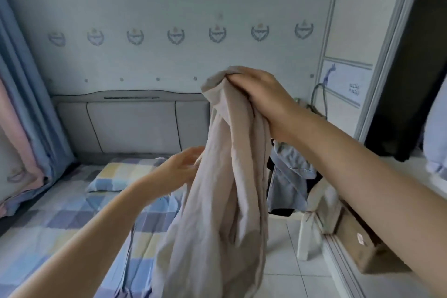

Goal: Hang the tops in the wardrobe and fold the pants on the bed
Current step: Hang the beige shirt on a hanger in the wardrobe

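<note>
A beige garment (225,189) hangs in long folds in front of me, over the right edge of the bed (60,225). My right hand (263,99) grips its bunched top end, held high. My left hand (179,169) reaches in from the left with straight fingers and touches the hanging cloth at mid height. Whether the garment is a top or pants is not clear from its folds. The wardrobe (411,80) stands at the right with its dark opening showing.
A checked pillow (121,176) lies at the head of the bed below a grey headboard (130,123). More clothes (290,176) are heaped on a white stool (312,230) by the wardrobe. Blue and pink curtains (24,128) hang at left. The floor is white tile.
</note>
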The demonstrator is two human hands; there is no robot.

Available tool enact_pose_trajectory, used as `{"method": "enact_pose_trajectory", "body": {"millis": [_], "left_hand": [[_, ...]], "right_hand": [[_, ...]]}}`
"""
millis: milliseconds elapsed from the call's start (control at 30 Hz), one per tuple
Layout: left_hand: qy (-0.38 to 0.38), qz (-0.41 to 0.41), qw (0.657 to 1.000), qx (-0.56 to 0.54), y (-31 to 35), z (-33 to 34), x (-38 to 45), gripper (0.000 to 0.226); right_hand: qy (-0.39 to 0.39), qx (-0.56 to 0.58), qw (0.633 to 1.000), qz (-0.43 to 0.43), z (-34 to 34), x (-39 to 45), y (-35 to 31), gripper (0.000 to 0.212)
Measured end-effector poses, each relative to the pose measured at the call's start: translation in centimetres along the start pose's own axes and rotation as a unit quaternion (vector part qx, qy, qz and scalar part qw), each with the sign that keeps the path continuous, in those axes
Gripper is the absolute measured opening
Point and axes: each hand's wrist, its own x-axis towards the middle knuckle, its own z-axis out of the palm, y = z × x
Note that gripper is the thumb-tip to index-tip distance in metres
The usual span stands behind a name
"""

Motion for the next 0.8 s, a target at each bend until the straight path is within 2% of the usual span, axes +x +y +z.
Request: {"method": "enact_pose_trajectory", "body": {"millis": [33,100,167,200,267,333,367,467,600,667,733,800], "left_hand": [[-0.016,-0.015,0.999,-0.034,-0.9,0.3,1.6,0.020],[-0.015,-0.021,0.991,-0.130,-1.8,0.0,3.1,0.042],[-0.035,-0.003,0.981,-0.190,-2.0,0.5,4.9,0.062],[-0.059,0.013,0.979,-0.193,-2.0,1.3,6.0,0.070],[-0.105,0.020,0.985,-0.134,-2.0,3.6,7.7,0.083],[-0.114,-0.010,0.992,-0.050,-2.5,6.5,9.3,0.095],[-0.105,-0.023,0.994,-0.024,-2.7,8.2,10.2,0.086],[-0.052,-0.057,0.997,0.005,-2.9,10.6,12.3,0.019],[-0.003,-0.108,0.980,-0.165,-3.0,8.4,15.3,0.017],[0.018,-0.129,0.970,-0.207,-2.9,7.2,17.1,0.029],[-0.005,-0.131,0.968,-0.212,-2.7,6.6,19.0,0.027],[-0.041,-0.130,0.968,-0.209,-2.5,6.4,21.0,0.027]], "right_hand": [[0.026,-0.033,0.999,-0.008,-1.5,0.3,0.4,0.027],[0.079,-0.090,0.993,-0.015,-3.5,0.9,1.5,0.025],[0.111,-0.120,0.986,-0.019,-5.6,1.5,2.7,0.036],[0.121,-0.128,0.984,-0.013,-6.6,1.6,3.2,0.040],[0.135,-0.139,0.981,-0.006,-8.2,2.0,4.2,0.039],[0.150,-0.158,0.976,-0.001,-9.4,2.0,5.0,0.032],[0.155,-0.170,0.973,-0.001,-10.3,2.0,5.3,0.030],[0.148,-0.214,0.965,0.012,-13.2,1.8,6.1,0.042],[0.120,-0.262,0.954,0.085,-18.1,1.1,7.4,0.044],[0.084,-0.283,0.947,0.129,-20.5,0.6,8.7,0.037],[0.051,-0.320,0.936,0.141,-21.9,0.0,10.1,0.021],[0.010,-0.426,0.896,0.127,-22.8,-0.4,11.7,0.028]]}}
